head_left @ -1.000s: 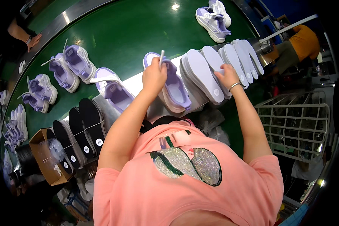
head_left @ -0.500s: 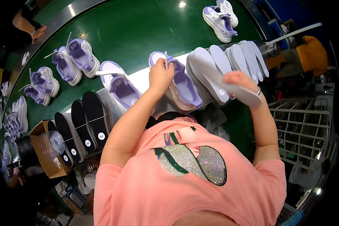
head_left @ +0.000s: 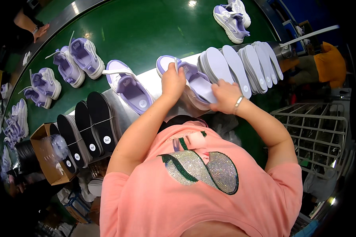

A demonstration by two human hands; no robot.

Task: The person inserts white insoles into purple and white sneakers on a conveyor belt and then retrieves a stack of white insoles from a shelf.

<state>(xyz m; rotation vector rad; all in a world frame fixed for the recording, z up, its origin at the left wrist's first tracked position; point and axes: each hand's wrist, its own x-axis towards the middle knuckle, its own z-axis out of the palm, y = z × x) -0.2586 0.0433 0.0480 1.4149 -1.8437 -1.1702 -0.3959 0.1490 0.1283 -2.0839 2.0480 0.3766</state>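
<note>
A white and purple sneaker [head_left: 191, 70] lies in front of me, its opening toward me. My left hand [head_left: 173, 82] is closed on its tongue, fingers pinched around the upper near the laces. In my right hand [head_left: 226, 96] is a pale insole [head_left: 201, 87], whose front part is inside the shoe while my fingers grip its heel end. Left of my left hand sits another sneaker [head_left: 130, 89] of the same kind, with an insole bearing a round sticker inside it. Stacks of light grey insoles [head_left: 219, 67] stand just beyond my right hand.
Several paired sneakers [head_left: 83, 59] rest on the green surface [head_left: 138, 31] at the left, with another pair [head_left: 232, 23] far right. Tied black insoles [head_left: 101, 118] and a cardboard box [head_left: 61, 177] are at near left. A wire rack [head_left: 316, 134] stands right. Other people are at the edges.
My right hand has moved left with the insole, from above the insole stacks to the shoe, and the insole's front has gone inside. My left hand keeps its hold.
</note>
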